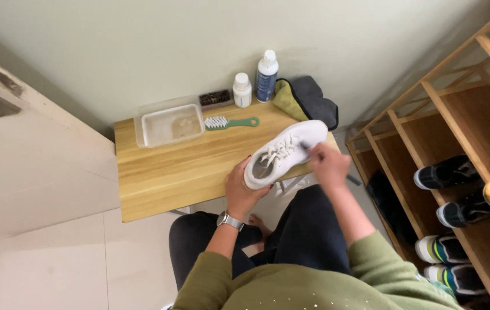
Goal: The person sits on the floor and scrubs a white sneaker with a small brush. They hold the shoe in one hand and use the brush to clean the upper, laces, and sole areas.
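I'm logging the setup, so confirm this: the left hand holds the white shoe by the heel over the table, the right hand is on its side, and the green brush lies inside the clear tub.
One detail is wrong. In the head view the brush lies on the table beside the tub, not in it. The left hand does hold the shoe by the heel, with the right hand on its side.

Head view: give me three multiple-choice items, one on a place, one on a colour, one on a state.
1. Where does the green-handled brush lie?
A. on the wooden table, beside the clear plastic tub
B. on the shoe rack
C. on the floor

2. What colour is the held sneaker?
A. black
B. white
C. orange

3. How is the sneaker held?
A. lying untouched
B. left hand grips its heel end, right hand at its side
C. hanging by its laces

A: brush beside tub.
B: upper is white.
B: both hands on it.
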